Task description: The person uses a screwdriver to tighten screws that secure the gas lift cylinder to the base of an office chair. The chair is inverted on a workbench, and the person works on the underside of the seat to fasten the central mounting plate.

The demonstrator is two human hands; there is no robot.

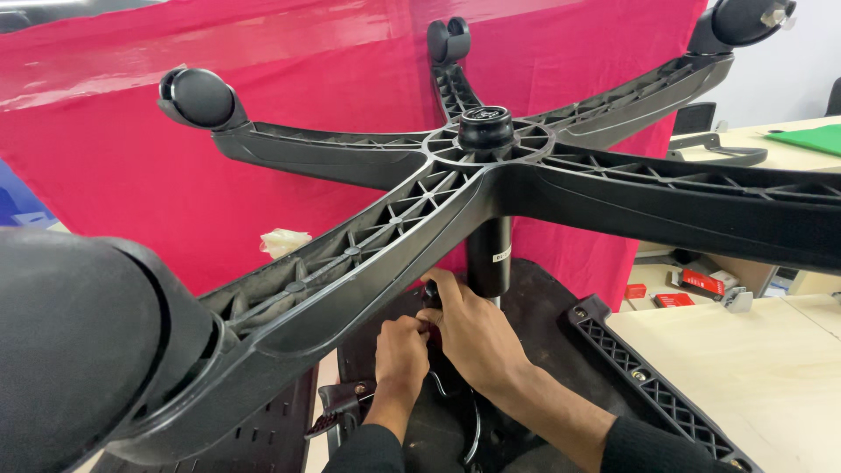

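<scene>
Under the upturned chair base, at the foot of its centre column, both hands work close together.

Left hand: the left hand (401, 343) is curled with fingers bent inward, knuckles toward the camera, touching the right hand; whether it grips anything I cannot tell, since the fingertips are hidden.
Right hand: the right hand (469, 328) lies over and just beside the left, fingers bent down against the mechanism at the column's foot; what it closes on is hidden, so I cannot tell.
Gas cylinder: the black gas cylinder (488, 254) stands upright just above the hands, running up into the hub (485, 125) of the base.
Seat underside: the dark seat underside (543, 307) lies beneath the hands, with a black lever (337, 412) sticking out at lower left.
Chair base: the black five-armed chair base (368, 254) is upside down, its ribbed arms spreading over the hands.
Castors: one castor (197, 96) sits at the end of the left arm, another castor (448, 39) at the far arm, and a third large and blurred at lower left.
Armrest part: a black ribbed armrest part (653, 394) lies on the pale wooden table (753, 368) to the right of the seat.
Backdrop: a red sheet (131, 158) hangs behind everything.
Small boxes: red boxes (692, 285) lie further right, well apart from the hands.
</scene>
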